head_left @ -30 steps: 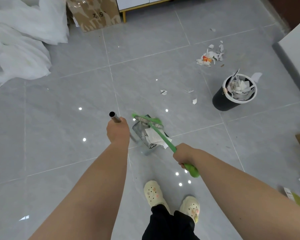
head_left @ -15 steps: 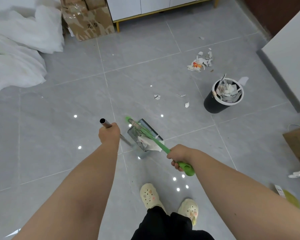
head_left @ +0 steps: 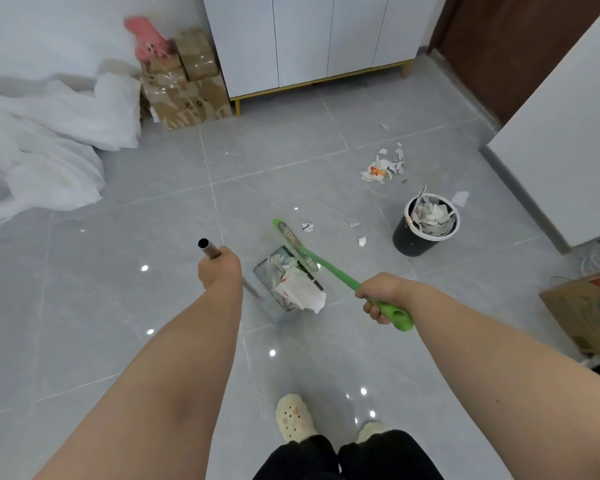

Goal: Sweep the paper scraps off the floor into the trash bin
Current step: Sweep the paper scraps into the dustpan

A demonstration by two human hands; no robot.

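Green plastic broom (head_left: 329, 268) is being clenched in the right hand (head_left: 381, 294); the left hand (head_left: 220, 268) is being kept shut around the grey dustpan's (head_left: 281, 289) metal handle (head_left: 209, 250). White paper scraps (head_left: 300, 289) are being carried in the pan, which is best kept level until the black trash bin (head_left: 425, 225) is reached, since one sheet is overhanging. More scraps (head_left: 383, 166) are lying beyond the bin.

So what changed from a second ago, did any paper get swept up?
Mostly the view lifted, showing more of the room. The green broom head now rests on the grey dustpan, over its paper. The left hand still grips the metal handle, the right hand the broom. The black trash bin and loose paper scraps stayed put.
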